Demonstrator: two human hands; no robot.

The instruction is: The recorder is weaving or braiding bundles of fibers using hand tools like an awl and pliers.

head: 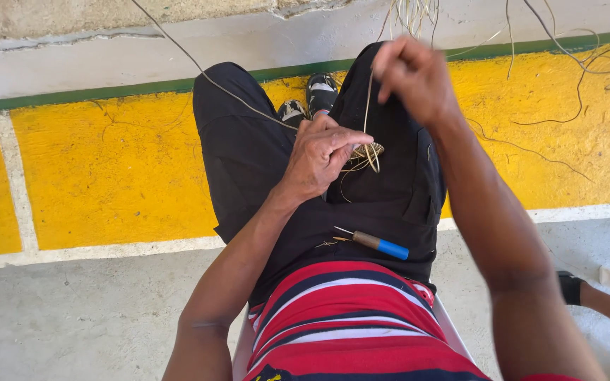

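While the left hand's fingers are pinching a small round coil of pale woven straw, the right hand, above it, is clenching a thin straw strand taut. Below, a blue-handled awl is resting loose on the black-trousered lap; a hard tug could likely snap the strand.

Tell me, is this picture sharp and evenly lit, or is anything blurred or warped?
Head view: soft, even daylight with no glare; the left hand and small woven piece are sharp; the raised right hand looks slightly soft; the yellow floor band curves a little from the wide lens.
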